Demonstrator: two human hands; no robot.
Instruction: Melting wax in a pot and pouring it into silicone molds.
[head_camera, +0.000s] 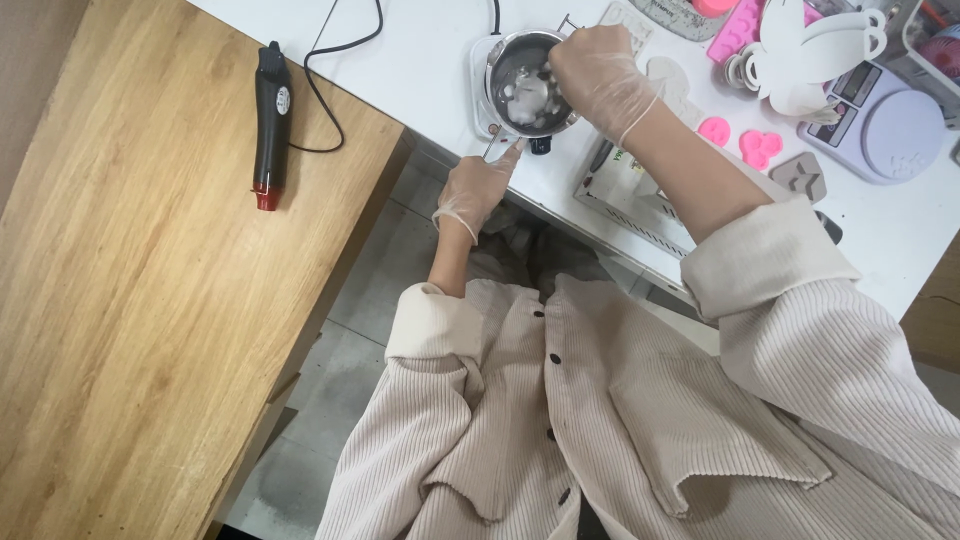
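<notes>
Now our left hand (474, 188) pinches the pot (528, 83) handle, which runs toward us, while our right hand (598, 75), above the rim, grips a thin stirrer.

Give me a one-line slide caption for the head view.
Gloved left hand steadies a small steel pot on a white table while the right hand works inside it.

Black heat gun (270, 125), grey scale (893, 125)
</notes>
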